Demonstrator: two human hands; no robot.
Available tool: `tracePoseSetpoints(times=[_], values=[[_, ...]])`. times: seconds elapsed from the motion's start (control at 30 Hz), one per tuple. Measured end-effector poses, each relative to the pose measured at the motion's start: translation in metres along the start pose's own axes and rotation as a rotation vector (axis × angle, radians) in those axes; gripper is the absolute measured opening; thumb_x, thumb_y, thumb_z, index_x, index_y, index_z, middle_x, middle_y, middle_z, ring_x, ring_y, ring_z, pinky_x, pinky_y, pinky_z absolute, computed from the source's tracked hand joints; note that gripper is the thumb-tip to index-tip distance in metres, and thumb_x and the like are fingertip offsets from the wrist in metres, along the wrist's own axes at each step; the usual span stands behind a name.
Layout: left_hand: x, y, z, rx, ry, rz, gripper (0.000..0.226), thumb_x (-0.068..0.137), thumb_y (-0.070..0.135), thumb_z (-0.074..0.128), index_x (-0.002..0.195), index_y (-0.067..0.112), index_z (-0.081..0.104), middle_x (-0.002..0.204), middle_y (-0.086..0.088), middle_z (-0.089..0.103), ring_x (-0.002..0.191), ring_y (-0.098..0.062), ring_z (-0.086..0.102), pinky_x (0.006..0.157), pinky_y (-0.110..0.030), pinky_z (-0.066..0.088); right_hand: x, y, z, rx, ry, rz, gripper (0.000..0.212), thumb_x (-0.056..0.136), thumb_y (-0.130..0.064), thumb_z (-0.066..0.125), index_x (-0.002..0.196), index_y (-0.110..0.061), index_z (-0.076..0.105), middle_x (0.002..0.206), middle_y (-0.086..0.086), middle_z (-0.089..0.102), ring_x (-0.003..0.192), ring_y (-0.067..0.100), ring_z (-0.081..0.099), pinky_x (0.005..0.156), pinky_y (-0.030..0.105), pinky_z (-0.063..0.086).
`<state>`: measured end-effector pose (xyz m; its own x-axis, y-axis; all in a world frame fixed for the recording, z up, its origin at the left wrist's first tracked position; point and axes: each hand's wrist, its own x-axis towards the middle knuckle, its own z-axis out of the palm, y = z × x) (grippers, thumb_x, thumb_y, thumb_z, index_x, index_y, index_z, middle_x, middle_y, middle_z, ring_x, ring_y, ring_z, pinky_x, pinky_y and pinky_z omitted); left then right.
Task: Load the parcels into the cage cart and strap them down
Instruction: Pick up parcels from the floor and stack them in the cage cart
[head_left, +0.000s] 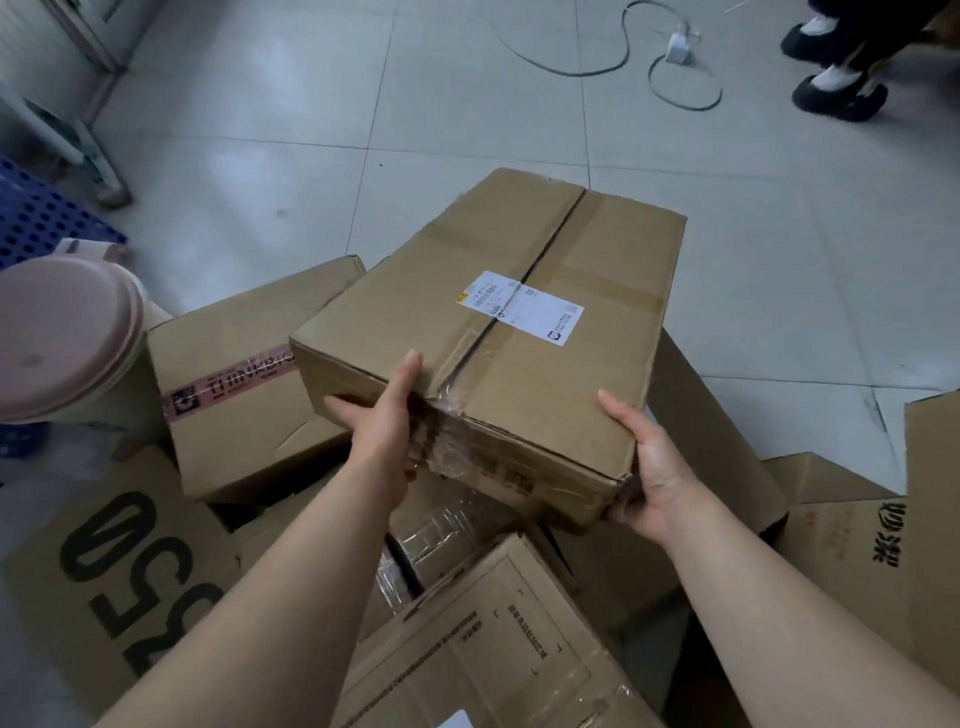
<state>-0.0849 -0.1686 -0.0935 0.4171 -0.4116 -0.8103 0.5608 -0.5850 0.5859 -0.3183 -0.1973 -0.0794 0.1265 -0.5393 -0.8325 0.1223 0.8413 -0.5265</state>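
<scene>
The left hand (382, 421) and right hand (652, 467) are gripping one box (493, 312) at its near corners. At least five boxes (244, 415) are lying beneath.

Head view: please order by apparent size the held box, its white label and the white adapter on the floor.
1. held box
2. white label
3. white adapter; it lies farther off, so its true size is unsure.

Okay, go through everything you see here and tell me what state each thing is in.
Labelled box: taped shut, held in both hands.
Left hand: grips its near edge.
Right hand: grips its near right corner.
Pink-taped box: taped shut, not held.
</scene>
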Motion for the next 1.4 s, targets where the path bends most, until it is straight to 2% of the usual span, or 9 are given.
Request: tracePoseSetpoints(times=[0.13,0.27,0.37,0.43,0.57,0.7,0.8,1.03,1.4], values=[[0.017,0.016,-0.015,0.175,0.091,0.182,0.124,0.049,0.072,0.076,0.149,0.039,0.013,0.149,-0.002,0.038,0.127,-0.035,0.047,0.102,-0.06,0.036,-0.004,-0.011,-0.042,0.006,0.042,-0.002,0.042,0.071,-0.046,0.07,0.107,-0.022,0.069,0.096,0.007,0.074,0.085,0.027,0.068,0.088,0.044,0.05],[0.025,0.018,-0.014,0.452,-0.124,0.195,0.094,0.052,0.058,0.085,0.132,0.02,0.056,0.125,-0.003,0.064,0.1,-0.024,0.064,0.083,-0.037,0.053,0.003,-0.009,-0.075,0.057,0.058,-0.046,0.052,0.072,-0.044,0.071,0.117,-0.021,0.066,0.111,0.009,0.071,0.1,0.029,0.067,0.097,0.047,0.048],[0.035,0.005,-0.006,0.654,-0.167,0.258,0.096,0.063,0.044,0.087,0.145,0.025,0.041,0.139,0.0,0.051,0.117,-0.019,0.055,0.097,-0.034,0.046,0.012,-0.005,-0.089,0.05,0.076,-0.096,0.05,0.078,-0.04,0.069,0.123,-0.019,0.061,0.112,0.009,0.071,0.105,0.028,0.066,0.093,0.042,0.051],[0.044,-0.003,-0.003,0.697,-0.14,0.305,0.111,0.055,0.045,0.088,0.15,0.028,0.031,0.144,-0.003,0.047,0.123,-0.022,0.052,0.104,-0.038,0.044,0.018,0.0,-0.095,-0.024,0.132,-0.142,0.051,0.081,-0.039,0.069,0.128,-0.023,0.057,0.114,0.005,0.07,0.106,0.026,0.066,0.092,0.042,0.051],[0.053,-0.022,0.007,0.783,-0.188,0.341,0.122,0.043,0.058,0.09,0.147,0.044,0.026,0.144,-0.002,0.042,0.125,-0.023,0.048,0.1,-0.037,0.046,0.024,0.021,-0.104,-0.46,0.345,-0.301,0.068,0.093,-0.035,0.06,0.148,-0.044,0.022,0.141,-0.013,0.046,0.127,0.015,0.048,0.108,0.041,0.038],[0.054,-0.033,0.014,0.743,-0.223,0.366,0.119,0.046,0.052,0.091,0.146,0.04,0.028,0.139,0.004,0.047,0.12,-0.019,0.051,0.094,-0.034,0.049,0.031,0.038,-0.1,-0.521,0.412,-0.359,0.072,0.094,-0.038,0.055,0.15,-0.044,0.009,0.15,-0.009,0.036,0.134,0.017,0.04,0.11,0.04,0.035],[0.049,-0.033,0.016,0.73,-0.244,0.383,0.118,0.05,0.04,0.092,0.147,0.04,0.026,0.137,0.006,0.046,0.117,-0.018,0.051,0.077,-0.024,0.049,0.033,0.04,-0.099,-0.442,0.465,-0.374,0.073,0.092,-0.036,0.059,0.151,-0.038,0.015,0.148,-0.007,0.04,0.13,0.017,0.044,0.104,0.035,0.037],[0.013,-0.01,0.016,0.691,-0.274,0.387,0.132,0.034,0.042,0.092,0.149,0.035,0.027,0.137,0.006,0.046,0.121,-0.017,0.05,0.104,-0.038,0.045,0.004,0.019,-0.095,-0.449,0.506,-0.446,0.078,0.078,-0.041,0.075,0.144,-0.041,0.033,0.13,-0.021,0.047,0.12,0.01,0.05,0.102,0.039,0.044],[-0.127,0.079,-0.027,0.703,-0.211,0.452,0.14,0.026,0.053,0.091,0.149,0.039,0.024,0.137,0.003,0.049,0.118,-0.022,0.056,0.101,-0.043,0.048,-0.127,-0.031,-0.048,-0.483,0.463,-0.543,0.075,0.077,-0.047,0.073,0.142,-0.043,0.035,0.142,-0.015,0.045,0.129,0.01,0.044,0.109,0.039,0.038]])
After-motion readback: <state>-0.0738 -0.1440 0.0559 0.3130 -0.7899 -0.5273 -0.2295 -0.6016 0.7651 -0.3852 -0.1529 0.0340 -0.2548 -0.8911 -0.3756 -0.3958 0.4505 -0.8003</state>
